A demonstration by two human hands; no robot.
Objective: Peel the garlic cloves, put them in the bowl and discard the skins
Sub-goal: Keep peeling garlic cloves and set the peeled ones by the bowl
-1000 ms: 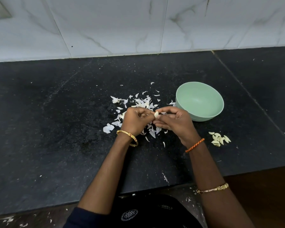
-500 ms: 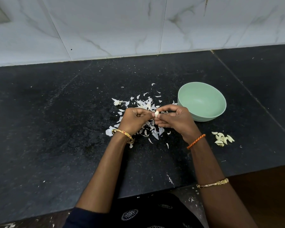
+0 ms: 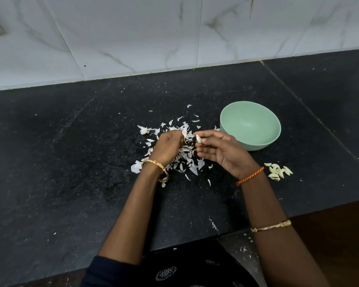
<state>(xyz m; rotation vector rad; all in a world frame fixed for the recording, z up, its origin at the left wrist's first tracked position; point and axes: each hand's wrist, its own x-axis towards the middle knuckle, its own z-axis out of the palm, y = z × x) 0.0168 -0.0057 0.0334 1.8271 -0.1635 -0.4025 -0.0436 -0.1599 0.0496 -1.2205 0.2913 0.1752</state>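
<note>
Green bowl (image 3: 250,126), nothing visible inside; cloves (image 3: 278,172) beside it.

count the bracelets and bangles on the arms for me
3. A gold bangle on the left wrist, an orange thread band on the right wrist, and a gold bracelet further up the right forearm. Sleeves could hide others.

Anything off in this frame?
Yes. The peeled cloves lie on the counter right of the green bowl, which looks empty. Skins are strewn under both hands, and the right hand pinches another clove.
</note>
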